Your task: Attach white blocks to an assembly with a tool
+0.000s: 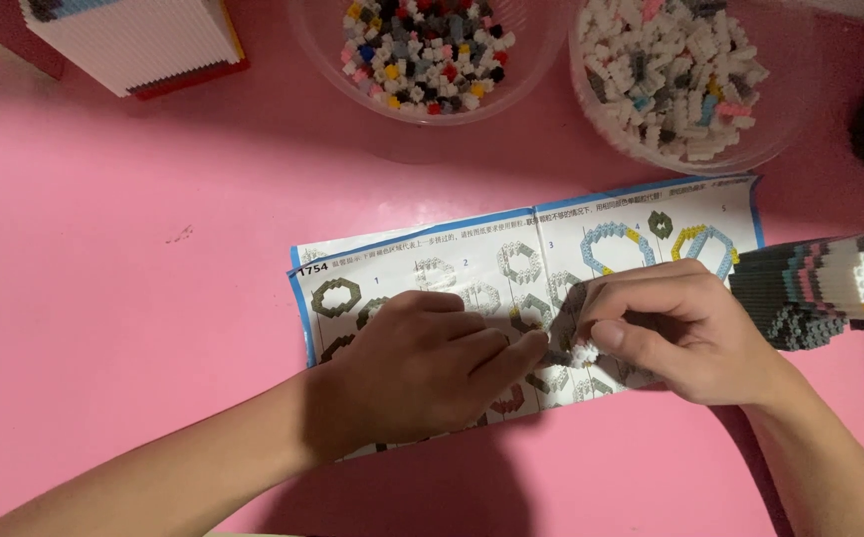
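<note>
- The left hand (422, 363) and the right hand (666, 328) are meeting over the middle of the instruction sheet (432, 264), which is lying flat on the pink bench (133, 298).
- The right hand's fingertips are pinching shut on a small white brick cluster (581, 353); the left hand's fingers are curling together and pressing against the same piece from the other side, though whether they are actually gripping it cannot be told.
- The cluster is sitting between the two hands, just above the sheet, near its lower middle.
- It is looking white and knobbly, made of a few tiny studded blocks, with most of it hidden by the fingers.
- Judging by its size, it is probably very light and rigid, but apt to come apart at the joints and easy to drop; holding it by its flat sides with fingertips, not by the studs, seems the surest way.
- Two clear plastic tubs are standing at the far edge: one (312, 40) holding mixed coloured bricks, the other (591, 89) mostly white and grey ones.
- A partly built grey brick model (830, 288) with pink and teal stripes is resting just right of the sheet, and a white ribbed block (143, 45) is sitting at the far left.
</note>
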